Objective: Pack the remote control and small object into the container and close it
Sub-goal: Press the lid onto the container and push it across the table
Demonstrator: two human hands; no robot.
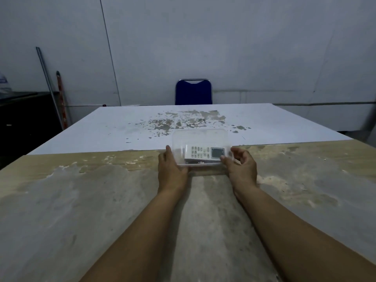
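Hands bracket a clear plastic container on the worn desk, one at each end, probably to steady it for closing. The left hand lies flat against the left end, fingers together. The right hand is half curled at the right end, thumb touching the rim. The remote control lies inside, buttons up. A dark shape beneath it may be the small object; I cannot tell. The lid appears raised behind.
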